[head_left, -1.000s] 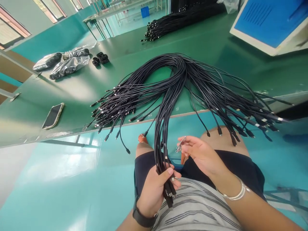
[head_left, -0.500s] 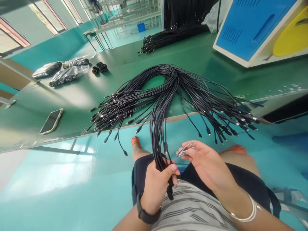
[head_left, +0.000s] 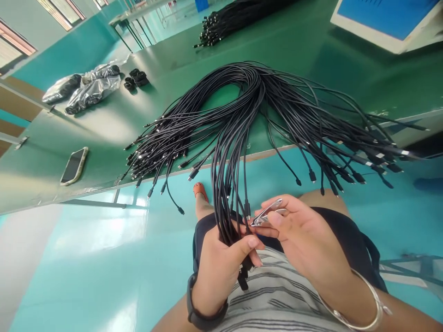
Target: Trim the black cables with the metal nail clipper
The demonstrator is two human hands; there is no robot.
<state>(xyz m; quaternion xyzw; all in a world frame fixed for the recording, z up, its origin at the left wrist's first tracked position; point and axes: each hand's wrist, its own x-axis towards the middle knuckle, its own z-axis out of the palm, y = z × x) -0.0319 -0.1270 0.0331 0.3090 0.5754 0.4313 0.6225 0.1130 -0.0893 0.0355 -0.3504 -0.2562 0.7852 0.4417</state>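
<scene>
My left hand (head_left: 221,258) is wrapped round a bunch of black USB cables (head_left: 224,184), gripping them just above my lap, with some connector ends poking out below the fingers. In my right hand (head_left: 301,235) a silver nail clipper (head_left: 268,214) is pinched between thumb and fingers. Its tip is beside a cable connector (head_left: 247,210) close to my left thumb; whether they touch I cannot tell. The held cables run up to a large looped bundle of the same cables (head_left: 249,76) on the green table, whose ends fan out left and right.
On the green table (head_left: 166,69) lie a phone (head_left: 74,166), plastic bags with dark contents (head_left: 93,92), small black coils (head_left: 136,79) and another cable bundle (head_left: 221,25). A blue and white machine (head_left: 384,23) stands at the back right. Cable ends hang over the front edge.
My right hand has brought the nail clipper slightly left, closer to the connector by my left thumb. The left hand keeps its hold. The view has tilted down and nearer the cables.
</scene>
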